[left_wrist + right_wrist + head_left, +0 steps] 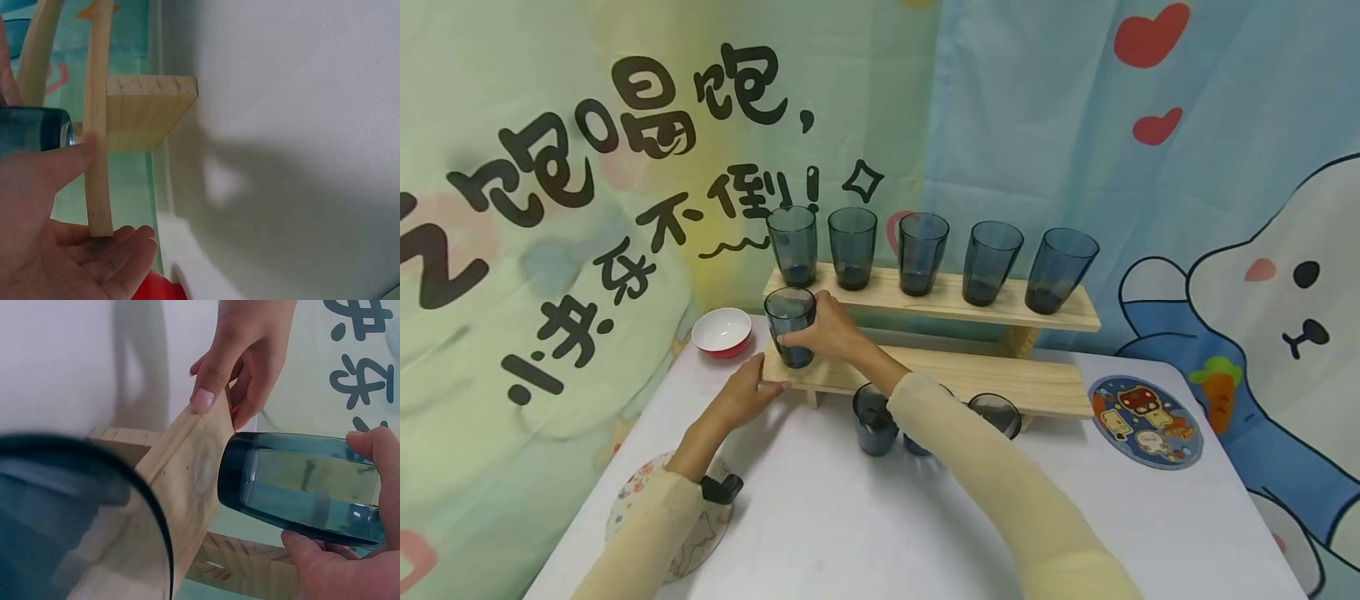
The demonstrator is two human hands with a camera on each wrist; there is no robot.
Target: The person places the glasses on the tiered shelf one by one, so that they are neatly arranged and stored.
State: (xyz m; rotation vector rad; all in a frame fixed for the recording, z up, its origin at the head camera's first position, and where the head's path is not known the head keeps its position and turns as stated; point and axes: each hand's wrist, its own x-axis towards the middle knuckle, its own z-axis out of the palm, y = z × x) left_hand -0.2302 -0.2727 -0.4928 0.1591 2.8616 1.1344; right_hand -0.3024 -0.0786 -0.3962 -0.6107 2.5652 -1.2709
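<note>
A blue-tinted drinking glass (787, 310) is upright at the left end of the lower tier of a two-tier wooden shelf (955, 375). My right hand (835, 329) holds it from the side, thumb and fingers round its wall. In the right wrist view the base of the glass (275, 481) is by the board; I cannot tell whether it touches. My left hand (741, 396) grips the lower board's left end, its thumb on the board (98, 187) and its fingers round the end. Several similar glasses (923, 250) stand in a row on the upper tier.
Dark glasses (875, 425) stand on the white table before the shelf, partly hidden by my right sleeve. A red-and-white bowl (722, 333) sits left of the shelf. One round patterned mat (1146, 425) lies right; another (692, 542) lies under my left forearm. A printed curtain (1037, 108) hangs behind.
</note>
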